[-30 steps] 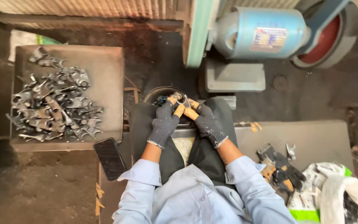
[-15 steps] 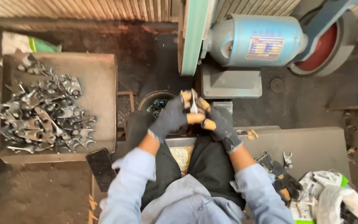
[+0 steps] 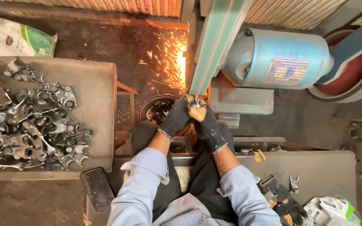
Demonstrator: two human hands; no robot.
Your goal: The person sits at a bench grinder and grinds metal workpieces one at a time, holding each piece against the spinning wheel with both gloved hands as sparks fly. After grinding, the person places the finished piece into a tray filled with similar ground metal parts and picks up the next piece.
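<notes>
I see both hands raised together at the lower edge of the slanted green sanding belt [image 3: 214, 46]. My left hand [image 3: 176, 119], in a dark knit glove with tan fingertips, is closed around a small bright metal workpiece [image 3: 196, 101]; my right hand [image 3: 208, 125], gloved the same, is clamped on the same piece from the other side. The two hands touch each other. The workpiece sits at the fingertips, pressed against the belt, and is mostly hidden by the gloves. An orange spray of sparks [image 3: 170, 58] flies up and away to the left of the left hand.

Just below the left hand: a round dark bowl [image 3: 160, 111] holding small dark parts. Well to the left of the left hand: a flat grey metal tray [image 3: 101, 96] carrying a heap of grey forged metal parts [image 3: 34, 121]. Beyond it, at the far left: a white and green sack [image 3: 19, 39] lying flat.

Up and right of the right hand: a blue cylindrical motor [image 3: 273, 56] with a rectangular label, pale with a blue band, on its side. Further right: a red wheel [image 3: 348, 73]. Near the right elbow: a spare pair of dark gloves [image 3: 281, 199] and a crumpled white and green bag [image 3: 329, 209].
</notes>
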